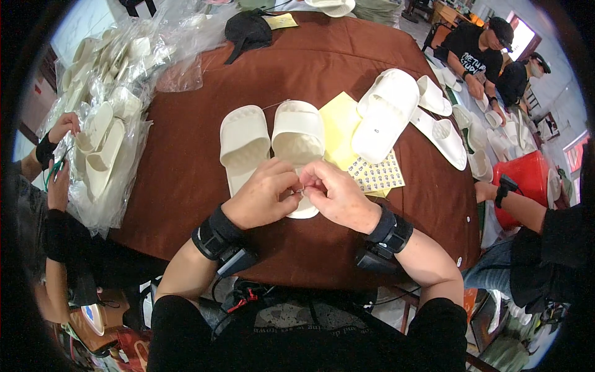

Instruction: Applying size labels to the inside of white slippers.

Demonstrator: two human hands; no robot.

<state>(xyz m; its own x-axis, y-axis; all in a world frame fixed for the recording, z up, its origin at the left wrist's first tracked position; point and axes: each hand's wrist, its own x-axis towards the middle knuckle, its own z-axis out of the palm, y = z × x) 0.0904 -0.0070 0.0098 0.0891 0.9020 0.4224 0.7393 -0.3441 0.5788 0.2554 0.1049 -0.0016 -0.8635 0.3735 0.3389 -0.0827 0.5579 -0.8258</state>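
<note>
Two cream slippers lie side by side on the brown tablecloth, toes away from me: a left slipper and a right slipper. Over the heel of the right one, my left hand and my right hand meet with fingertips pinched together. Something tiny and pale shows between them, too small to name. A thin strand runs between the slippers near their toes. To the right of my hands, a sheet of small round stickers and a yellow sheet lie partly under another pair of white slippers.
More white slippers lie farther right, near a red bucket. Clear plastic bags of slippers crowd the left, where a co-worker's hand holds scissors. A black cap sits at the far edge. Other people work at the right.
</note>
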